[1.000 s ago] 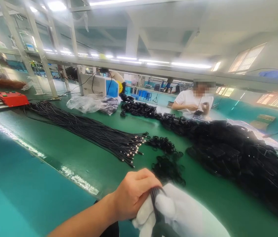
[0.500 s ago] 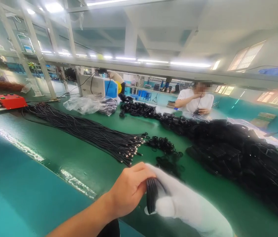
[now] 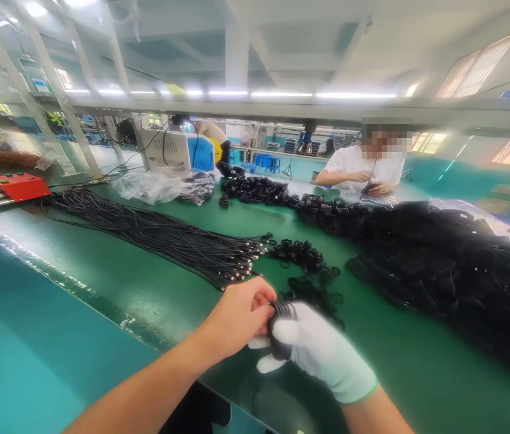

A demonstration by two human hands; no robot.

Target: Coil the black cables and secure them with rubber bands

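Observation:
A coiled black cable [image 3: 281, 348] is between my two hands, above the green tabletop near its front edge. My right hand [image 3: 309, 340], in a white glove, is wrapped round the coil, its thumb across the front. Bare, my left hand [image 3: 246, 310] pinches at the coil's upper left side; its fingertips are partly hidden behind the cable. Just beyond the hands lies a loose pile of small black rings [image 3: 302, 256]. To the left, a long bundle of straight black cables [image 3: 155, 235] stretches out with its metal plug ends towards my hands.
A large heap of coiled black cables [image 3: 445, 271] covers the right side of the green table [image 3: 114, 259]. Clear plastic bags [image 3: 151, 185], a red control box [image 3: 18, 185] and a white and blue machine [image 3: 178, 149] stand farther back. Across the table sits a person [image 3: 363, 166] handling a cable.
My gloved right hand has turned and closed round the coil, with its thumb now in front. My left hand has shifted slightly upward, staying at the coil. The view has tilted a little.

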